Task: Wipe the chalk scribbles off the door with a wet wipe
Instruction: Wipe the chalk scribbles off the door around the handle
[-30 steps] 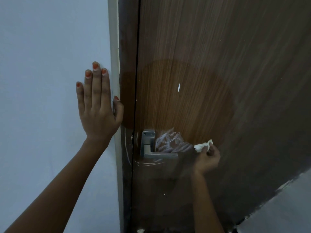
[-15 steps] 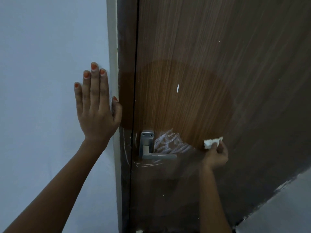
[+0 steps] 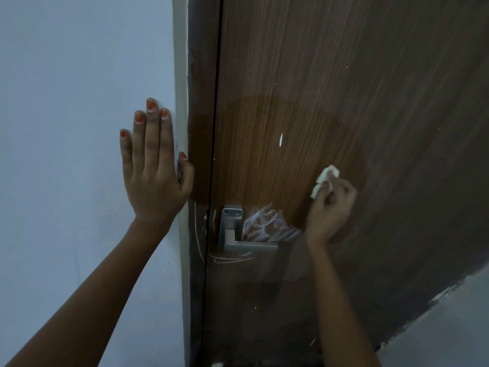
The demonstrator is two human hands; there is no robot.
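Observation:
A brown wood-grain door [image 3: 344, 88] fills the right of the view. White chalk scribbles [image 3: 267, 225] sit just right of the metal lever handle [image 3: 238, 234], with thin chalk lines [image 3: 230, 259] under it and along the door edge. A small white streak [image 3: 281, 139] shows higher up. My right hand [image 3: 330, 207] holds a crumpled white wet wipe [image 3: 324, 180] against the door, to the right of the scribbles and above them. My left hand [image 3: 152, 168] lies flat on the pale wall, fingers spread, thumb at the frame.
The pale blue wall [image 3: 66, 128] takes up the left side. A cream frame strip [image 3: 181, 102] and dark jamb [image 3: 201, 115] separate it from the door. A lighter round patch [image 3: 264, 154] shows on the door above the handle. Grey floor [image 3: 449, 327] lies lower right.
My right hand has moved with the wipe rightward and then upward across the door, away from the handle. My left hand stays flat on the wall.

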